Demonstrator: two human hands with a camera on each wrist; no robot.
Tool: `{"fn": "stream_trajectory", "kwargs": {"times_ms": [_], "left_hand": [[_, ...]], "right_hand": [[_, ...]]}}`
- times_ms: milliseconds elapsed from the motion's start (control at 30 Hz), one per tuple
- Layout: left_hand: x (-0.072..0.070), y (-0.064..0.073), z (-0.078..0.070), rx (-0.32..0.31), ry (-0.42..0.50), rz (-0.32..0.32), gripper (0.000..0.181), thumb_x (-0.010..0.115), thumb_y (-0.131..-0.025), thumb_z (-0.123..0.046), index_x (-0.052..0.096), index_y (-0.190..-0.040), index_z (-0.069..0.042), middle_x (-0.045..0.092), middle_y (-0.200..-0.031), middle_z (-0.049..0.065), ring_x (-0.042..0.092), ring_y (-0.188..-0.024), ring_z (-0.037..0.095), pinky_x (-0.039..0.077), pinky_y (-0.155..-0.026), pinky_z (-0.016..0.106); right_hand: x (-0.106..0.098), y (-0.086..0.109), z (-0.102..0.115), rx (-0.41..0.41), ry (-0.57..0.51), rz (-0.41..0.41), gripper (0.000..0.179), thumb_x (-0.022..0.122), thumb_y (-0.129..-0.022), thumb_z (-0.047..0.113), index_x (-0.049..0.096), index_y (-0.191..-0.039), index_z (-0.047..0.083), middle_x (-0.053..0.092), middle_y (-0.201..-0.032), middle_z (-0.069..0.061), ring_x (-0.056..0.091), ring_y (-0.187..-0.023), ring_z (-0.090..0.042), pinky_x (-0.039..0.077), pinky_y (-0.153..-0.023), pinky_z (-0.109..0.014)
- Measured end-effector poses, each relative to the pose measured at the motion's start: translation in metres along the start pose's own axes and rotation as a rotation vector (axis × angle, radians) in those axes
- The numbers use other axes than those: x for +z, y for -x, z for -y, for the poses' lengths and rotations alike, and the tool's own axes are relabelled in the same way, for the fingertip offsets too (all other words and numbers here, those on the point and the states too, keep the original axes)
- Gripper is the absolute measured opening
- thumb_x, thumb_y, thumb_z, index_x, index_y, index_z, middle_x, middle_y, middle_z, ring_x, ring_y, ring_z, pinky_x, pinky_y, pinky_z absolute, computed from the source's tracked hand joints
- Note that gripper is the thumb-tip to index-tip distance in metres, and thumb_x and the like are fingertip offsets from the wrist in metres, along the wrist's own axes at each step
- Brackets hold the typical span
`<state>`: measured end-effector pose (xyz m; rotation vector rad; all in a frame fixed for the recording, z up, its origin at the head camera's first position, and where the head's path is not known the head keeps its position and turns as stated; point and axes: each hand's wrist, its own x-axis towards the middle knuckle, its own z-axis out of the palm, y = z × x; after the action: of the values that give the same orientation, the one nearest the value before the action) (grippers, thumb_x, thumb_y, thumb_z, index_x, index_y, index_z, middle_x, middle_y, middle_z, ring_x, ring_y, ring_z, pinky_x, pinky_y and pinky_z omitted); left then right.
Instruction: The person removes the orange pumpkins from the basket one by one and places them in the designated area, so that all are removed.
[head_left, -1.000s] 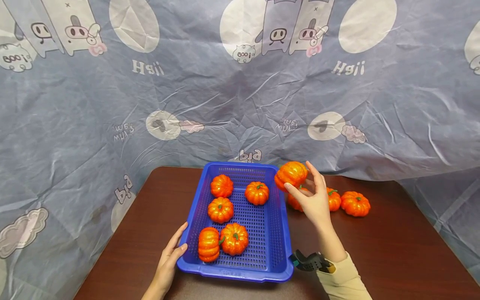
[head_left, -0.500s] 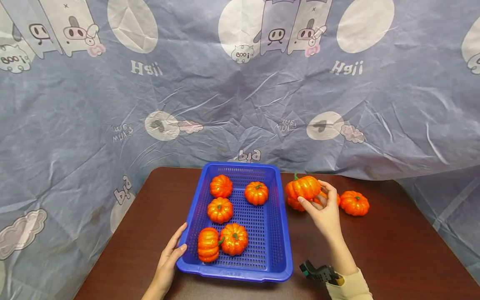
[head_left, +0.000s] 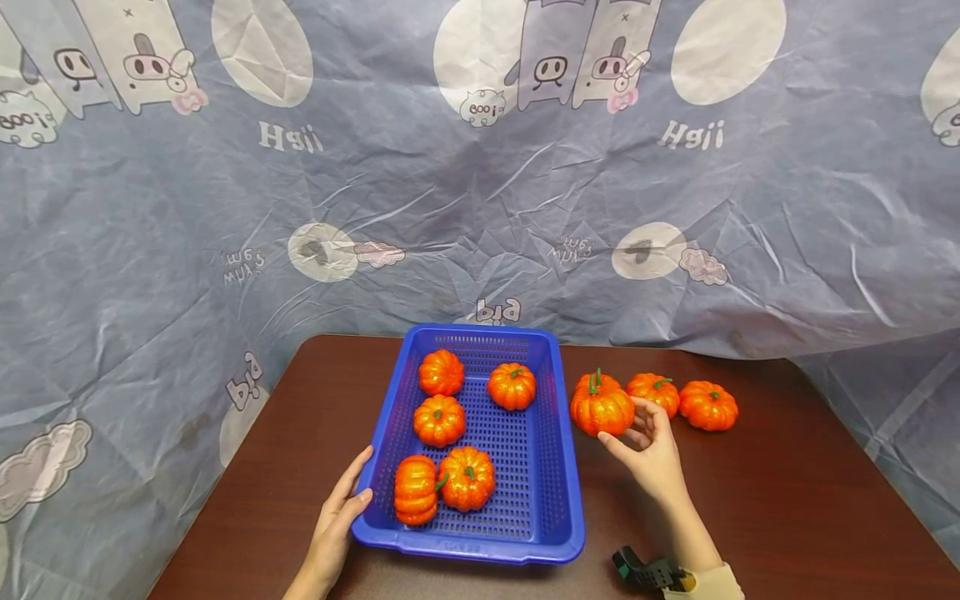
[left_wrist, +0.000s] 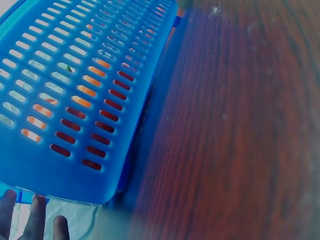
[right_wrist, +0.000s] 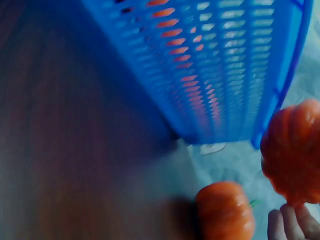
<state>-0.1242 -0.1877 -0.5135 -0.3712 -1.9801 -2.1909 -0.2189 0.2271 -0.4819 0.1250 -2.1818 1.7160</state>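
Note:
My right hand [head_left: 651,454] pinches an orange toy pumpkin [head_left: 602,408] just outside the basket's right rim; its thumb lies on the near side. In the right wrist view this pumpkin [right_wrist: 290,150] hangs above the fingertips. Another pumpkin is mostly hidden behind it in the head view, with a second green stem showing. My left hand [head_left: 336,521] touches the left rim of the blue basket [head_left: 468,546], thumb and index finger spread apart. From the left wrist, straight fingers [left_wrist: 36,217] show at the basket's edge. Several pumpkins [head_left: 468,478] lie inside, mostly along the left.
To the right of the held pumpkin, two more pumpkins, one nearer [head_left: 654,395] and one farther right [head_left: 708,406], rest on the dark brown table [head_left: 772,492]. A printed grey cloth [head_left: 465,192] hangs behind the table and along its sides.
My right hand has carried its pumpkin from over the basket's right rim rightward and down beside the basket, turning it stem-up. The left hand and basket stay in place.

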Motion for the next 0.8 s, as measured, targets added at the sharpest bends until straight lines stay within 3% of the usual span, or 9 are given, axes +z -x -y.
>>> {"fn": "stream_trajectory", "kwargs": {"times_ms": [400,633,800], "left_hand": [[0.000,0.000,-0.001,-0.006,-0.002,0.002,0.049,0.041,-0.096,-0.004,0.033,-0.145,-0.004,0.035,-0.146,0.011,0.041,-0.126,0.007,0.035,-0.097,0.017],[0.000,0.001,-0.001,0.009,0.002,0.011,0.049,0.040,-0.096,-0.003,0.032,-0.145,-0.002,0.034,-0.147,0.011,0.040,-0.127,0.006,0.034,-0.098,0.016],[0.000,0.000,-0.001,0.008,0.017,0.016,0.049,0.040,-0.096,-0.003,0.031,-0.145,-0.002,0.035,-0.147,0.009,0.041,-0.126,0.007,0.036,-0.098,0.017]], "right_hand": [[-0.013,0.007,-0.042,-0.016,0.078,0.159,0.081,0.079,-0.072,0.001,0.036,-0.141,0.003,0.038,-0.133,-0.013,0.045,-0.106,-0.007,0.043,-0.083,-0.011],[-0.016,0.012,-0.035,0.003,0.179,0.215,0.077,0.081,-0.070,0.005,0.040,-0.135,0.001,0.043,-0.130,-0.017,0.050,-0.103,-0.008,0.050,-0.084,-0.030],[-0.018,0.013,-0.031,-0.004,0.237,0.226,0.076,0.082,-0.070,0.007,0.040,-0.132,-0.001,0.046,-0.129,-0.019,0.052,-0.105,-0.020,0.049,-0.086,-0.037]]}}
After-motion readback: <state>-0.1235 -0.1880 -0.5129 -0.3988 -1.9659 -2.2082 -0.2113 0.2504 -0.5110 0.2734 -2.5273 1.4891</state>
